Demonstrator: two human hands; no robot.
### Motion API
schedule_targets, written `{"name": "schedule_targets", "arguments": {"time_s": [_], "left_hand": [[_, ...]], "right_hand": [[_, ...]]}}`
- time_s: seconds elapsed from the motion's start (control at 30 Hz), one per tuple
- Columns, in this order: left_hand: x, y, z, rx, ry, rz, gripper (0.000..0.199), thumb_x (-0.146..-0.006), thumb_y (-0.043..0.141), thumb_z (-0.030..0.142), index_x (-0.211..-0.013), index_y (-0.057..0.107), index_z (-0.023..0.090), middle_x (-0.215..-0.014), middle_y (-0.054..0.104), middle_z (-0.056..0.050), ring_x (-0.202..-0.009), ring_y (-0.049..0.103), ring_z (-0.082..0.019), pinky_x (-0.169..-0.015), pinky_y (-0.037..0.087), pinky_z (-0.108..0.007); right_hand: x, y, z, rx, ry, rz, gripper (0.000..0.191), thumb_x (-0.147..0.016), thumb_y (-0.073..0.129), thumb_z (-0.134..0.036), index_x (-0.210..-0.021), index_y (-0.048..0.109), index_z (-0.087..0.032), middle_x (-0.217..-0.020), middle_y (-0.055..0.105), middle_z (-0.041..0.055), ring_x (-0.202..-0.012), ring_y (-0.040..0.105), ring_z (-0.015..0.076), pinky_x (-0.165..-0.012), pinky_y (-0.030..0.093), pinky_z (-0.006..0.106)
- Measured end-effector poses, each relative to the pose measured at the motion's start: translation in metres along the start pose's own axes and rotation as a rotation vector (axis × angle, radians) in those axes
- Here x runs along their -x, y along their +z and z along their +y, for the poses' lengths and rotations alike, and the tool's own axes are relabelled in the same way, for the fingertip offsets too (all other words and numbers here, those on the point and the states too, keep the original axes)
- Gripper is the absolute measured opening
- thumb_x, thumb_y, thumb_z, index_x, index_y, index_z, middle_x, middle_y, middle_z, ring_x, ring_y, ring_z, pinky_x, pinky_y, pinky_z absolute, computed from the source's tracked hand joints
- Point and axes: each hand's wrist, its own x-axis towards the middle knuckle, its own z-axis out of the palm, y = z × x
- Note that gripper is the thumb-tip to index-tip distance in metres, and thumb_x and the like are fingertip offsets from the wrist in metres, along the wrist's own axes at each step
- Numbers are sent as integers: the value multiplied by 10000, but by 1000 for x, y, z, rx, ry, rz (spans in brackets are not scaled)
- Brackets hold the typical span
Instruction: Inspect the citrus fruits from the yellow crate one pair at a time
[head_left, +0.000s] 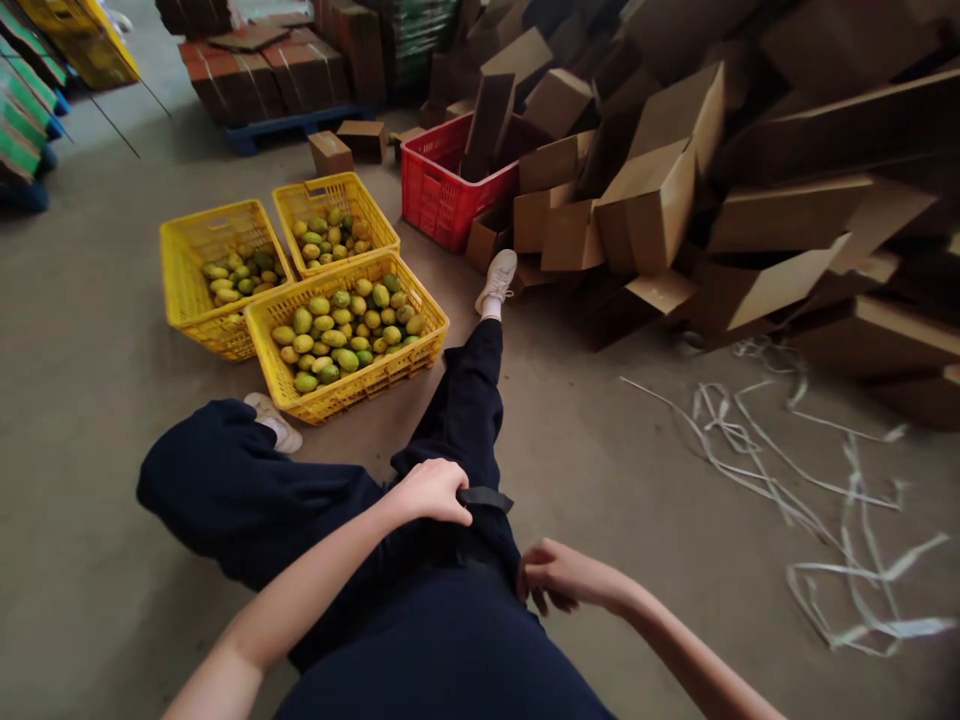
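My left hand [435, 490] is closed around a flat black piece with a pointed end [486, 497], held over my lap; whether it is a strap or a blade I cannot tell. Beside my right hip hangs my right hand [566, 578], its fingers loosely bent and apart, with nothing visible in them. Beyond my legs, the nearest yellow crate [352, 390] is full of oval yellow-green fruits [341, 335] that look like mangoes. Two more yellow crates [202, 225] [337, 185] behind it hold fewer of the same fruits. My feet rest on either side of the near crate.
A red crate [442, 190] with cardboard in it stands ahead. Open cardboard boxes [645, 200] are heaped along the right. Loose white straps [757, 470] lie tangled on the floor at right. Stacked cartons on a blue pallet [300, 122] stand at the back.
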Motion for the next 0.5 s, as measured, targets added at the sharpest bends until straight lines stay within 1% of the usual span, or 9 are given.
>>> {"name": "schedule_targets", "arguments": {"time_s": [0.03, 0.13, 0.17, 0.2, 0.27, 0.33, 0.43, 0.5], "left_hand": [[0, 0, 0, 11, -3, 3, 217, -611, 645, 354, -760, 706, 208, -795, 682, -28, -778, 614, -195, -601, 406, -246], [0, 0, -2, 63, -11, -15, 224, -602, 665, 352, -768, 715, 209, -766, 679, -24, -741, 607, -188, -588, 393, -247], [1, 0, -3, 81, -11, -23, 223, -601, 671, 350, -765, 717, 207, -749, 676, -22, -723, 602, -184, -581, 386, -247], [1, -1, -3, 97, -7, -30, 219, -600, 675, 349, -759, 717, 203, -729, 672, -19, -705, 596, -178, -574, 377, -246], [3, -1, -4, 124, 16, -37, 206, -600, 681, 348, -735, 714, 195, -684, 658, -11, -671, 582, -167, -561, 358, -244], [6, 0, -2, 143, 54, -29, 205, -598, 689, 352, -721, 712, 189, -653, 646, -5, -647, 573, -161, -553, 347, -245], [12, 4, 4, 147, 89, -7, 233, -592, 703, 358, -752, 719, 191, -662, 657, -10, -655, 587, -171, -568, 359, -248], [15, 8, 8, 137, 80, 13, 263, -589, 708, 359, -790, 724, 190, -704, 683, -30, -685, 610, -192, -591, 382, -256]], "right_hand": [[0, 3, -2, 32, -23, 63, 227, -674, 436, -149, -590, 647, -151, -514, 586, 6, -405, 422, 75, -434, 302, 200], [-3, 5, -6, 184, -128, 338, 261, -722, 425, -181, -602, 655, -153, -556, 594, 22, -534, 507, 117, -541, 370, 229], [-6, 5, -6, 202, -165, 399, 282, -745, 416, -202, -653, 678, -154, -581, 605, 24, -570, 525, 131, -573, 388, 240], [-10, 3, -5, 191, -190, 423, 300, -766, 412, -229, -731, 701, -155, -610, 617, 25, -597, 539, 142, -595, 406, 250], [-22, 1, -2, 98, -239, 401, 353, -799, 415, -306, -919, 711, -157, -673, 644, 24, -632, 563, 160, -626, 446, 269], [-38, -1, -3, -13, -318, 348, 420, -817, 424, -396, -1032, 691, -153, -729, 665, 33, -669, 587, 179, -671, 488, 304], [-62, 0, -15, -106, -481, 298, 479, -785, 495, -510, -1027, 695, -148, -807, 697, 63, -783, 621, 230, -807, 507, 379], [-73, 4, -30, -149, -500, 324, 482, -758, 560, -533, -1029, 697, -159, -835, 714, 80, -824, 635, 265, -831, 514, 411]]}}
